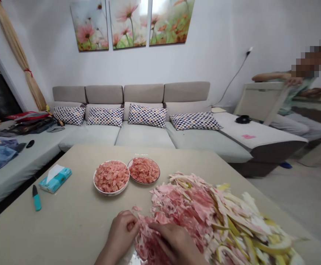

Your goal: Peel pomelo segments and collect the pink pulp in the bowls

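Observation:
My left hand (pixel 124 230) is closed in a pinch at the front of the table, with its fingertips against pink pomelo pieces. What it pinches is too small to make out. Close on its right, my right hand (pixel 175 241) has its fingers bent around pink pomelo flesh (pixel 146 244). Beyond and beside it spreads a heap of pink pomelo membranes (pixel 188 206), which runs into yellow-green and white peel strips (pixel 248 232) at the right. A bowl of pomelo pulp (pixel 111 177) and a dark-rimmed plate of pulp (pixel 144 170) stand side by side past my hands.
On the table's left lie a teal-handled knife (pixel 36 198) and a blue tissue pack (pixel 55 179). Behind the table (pixel 74 221) runs a grey sofa (pixel 143 138) with checked cushions. Clothes (pixel 0 154) lie at the left. Another person (pixel 295 95) sits by a chair at the right.

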The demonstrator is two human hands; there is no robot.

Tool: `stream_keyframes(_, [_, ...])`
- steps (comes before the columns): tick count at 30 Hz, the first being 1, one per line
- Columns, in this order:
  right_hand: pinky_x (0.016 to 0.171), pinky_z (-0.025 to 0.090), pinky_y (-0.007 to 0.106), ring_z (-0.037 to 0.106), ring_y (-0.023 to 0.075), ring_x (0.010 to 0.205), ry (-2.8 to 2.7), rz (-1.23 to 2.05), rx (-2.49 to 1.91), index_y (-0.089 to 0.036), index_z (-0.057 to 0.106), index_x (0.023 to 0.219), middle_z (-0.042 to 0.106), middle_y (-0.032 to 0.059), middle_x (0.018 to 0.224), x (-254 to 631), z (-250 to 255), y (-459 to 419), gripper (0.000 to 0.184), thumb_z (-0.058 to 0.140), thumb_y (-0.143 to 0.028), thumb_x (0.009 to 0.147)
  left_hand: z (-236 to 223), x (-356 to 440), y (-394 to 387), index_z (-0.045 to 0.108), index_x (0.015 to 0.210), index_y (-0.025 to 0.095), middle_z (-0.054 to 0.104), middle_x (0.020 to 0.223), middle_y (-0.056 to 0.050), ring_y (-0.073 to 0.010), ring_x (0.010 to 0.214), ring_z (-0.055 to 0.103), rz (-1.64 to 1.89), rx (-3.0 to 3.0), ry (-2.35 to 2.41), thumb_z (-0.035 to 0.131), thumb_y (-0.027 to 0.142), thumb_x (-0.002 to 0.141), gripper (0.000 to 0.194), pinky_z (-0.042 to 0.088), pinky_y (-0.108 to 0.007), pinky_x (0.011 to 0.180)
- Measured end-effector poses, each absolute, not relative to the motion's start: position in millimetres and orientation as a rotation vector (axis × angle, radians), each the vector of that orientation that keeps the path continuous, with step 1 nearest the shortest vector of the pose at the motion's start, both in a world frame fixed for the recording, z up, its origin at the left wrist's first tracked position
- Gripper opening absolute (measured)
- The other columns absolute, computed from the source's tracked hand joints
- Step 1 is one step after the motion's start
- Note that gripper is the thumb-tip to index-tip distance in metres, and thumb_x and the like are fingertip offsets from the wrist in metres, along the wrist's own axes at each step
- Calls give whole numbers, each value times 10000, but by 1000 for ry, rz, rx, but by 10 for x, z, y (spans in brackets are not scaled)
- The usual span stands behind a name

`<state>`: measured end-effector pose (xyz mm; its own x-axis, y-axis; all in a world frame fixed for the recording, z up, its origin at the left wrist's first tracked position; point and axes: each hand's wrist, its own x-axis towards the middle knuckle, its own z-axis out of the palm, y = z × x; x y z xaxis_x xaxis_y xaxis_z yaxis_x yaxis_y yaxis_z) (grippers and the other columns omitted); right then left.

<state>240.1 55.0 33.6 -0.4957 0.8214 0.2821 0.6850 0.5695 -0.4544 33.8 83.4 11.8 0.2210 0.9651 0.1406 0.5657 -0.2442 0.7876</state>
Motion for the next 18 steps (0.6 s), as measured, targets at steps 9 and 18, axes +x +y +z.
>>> stream_keyframes(9, [892,507,352,674,243,1008,-2154,811,-1250,-204,635,1233,715,143,1100,2172,301,848,383,399,-238,933,-124,292,1019,699,609,154,631,647,-36,-181,651,552,1039,1277,1221,672,307,702,180,401,-275,643])
stream_keyframes(18, [1031,431,474,577,273,1198,-1810,1130,-1131,-183,593,1260,582,161,1323,2040,202,1117,418,519,-343,881,-225,130,1349,616,1111,159,711,791,-46,-42,427,400,1111,730,1103,727,398,703,486,253,-169,415])
